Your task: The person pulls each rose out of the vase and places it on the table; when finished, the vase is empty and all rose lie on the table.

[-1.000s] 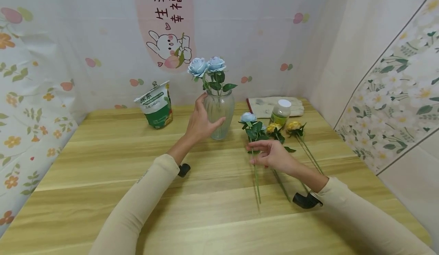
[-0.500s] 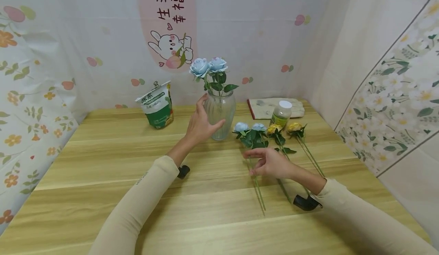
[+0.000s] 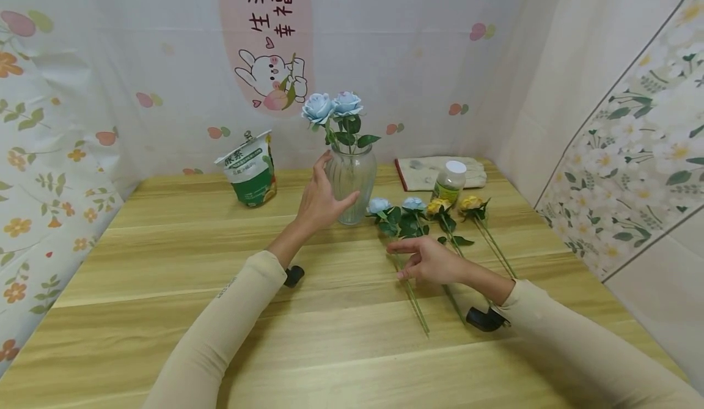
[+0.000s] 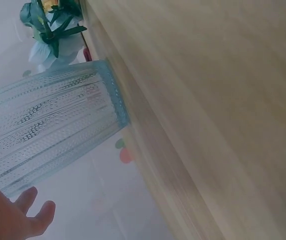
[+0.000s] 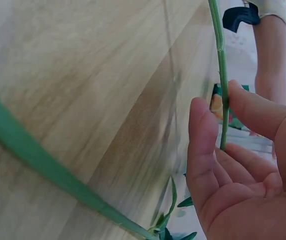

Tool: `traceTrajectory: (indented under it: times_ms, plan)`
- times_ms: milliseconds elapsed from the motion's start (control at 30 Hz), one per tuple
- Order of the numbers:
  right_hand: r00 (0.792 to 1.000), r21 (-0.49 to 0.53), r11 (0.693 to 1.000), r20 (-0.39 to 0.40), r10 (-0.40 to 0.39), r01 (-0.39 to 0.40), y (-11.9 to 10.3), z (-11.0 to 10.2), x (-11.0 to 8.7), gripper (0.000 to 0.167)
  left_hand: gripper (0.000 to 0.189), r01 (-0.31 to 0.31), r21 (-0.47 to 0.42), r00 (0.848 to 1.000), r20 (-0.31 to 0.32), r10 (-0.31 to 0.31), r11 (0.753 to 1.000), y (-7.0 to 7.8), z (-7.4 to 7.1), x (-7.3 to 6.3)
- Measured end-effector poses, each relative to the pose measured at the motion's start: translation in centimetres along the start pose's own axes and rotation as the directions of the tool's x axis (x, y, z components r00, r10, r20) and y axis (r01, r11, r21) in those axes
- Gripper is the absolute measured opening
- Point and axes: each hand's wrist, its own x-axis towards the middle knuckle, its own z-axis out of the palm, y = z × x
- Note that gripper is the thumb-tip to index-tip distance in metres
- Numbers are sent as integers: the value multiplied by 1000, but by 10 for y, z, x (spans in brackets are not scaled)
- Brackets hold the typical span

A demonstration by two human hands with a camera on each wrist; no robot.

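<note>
A ribbed clear glass vase stands upright with two blue roses in it. My left hand is at the vase's left side, thumb stretched across its front; the left wrist view shows fingertips beside the glass. My right hand pinches the green stem of a blue rose between thumb and fingers. Beside it lie another blue rose and two yellow roses, stems toward me.
A green and white pouch with a clip stands back left. Behind the roses are a white-capped jar and a pale work glove. Patterned cloth borders the wooden table.
My right hand has moved slightly left and toward me. The blue rose's head has shifted left and lower, away from the other blue rose. My left hand stays at the vase.
</note>
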Motion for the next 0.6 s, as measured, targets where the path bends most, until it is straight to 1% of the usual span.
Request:
traceTrajectory:
  times_ms: [100,300,400,600]
  plan:
    - [1000,2,1000,-3,15,-15,2,-1,2,60,96,-1,-3,1000,-1,1,1000,-1,0,1]
    - [1000,-5,1000,-23,21,-22,7,-1,4,61,96,-15,-10,1000,-8,15,1000,-2,1,1]
    - [999,1,999,-37,37,-37,7,-1,5,59,96,-15,-14,1000,-7,15,1000,-2,1,0]
    - [996,-32,998,-83,46,-48,10,-2,9,53,96,5,-11,1000,3,-4,1000,-1,1,1]
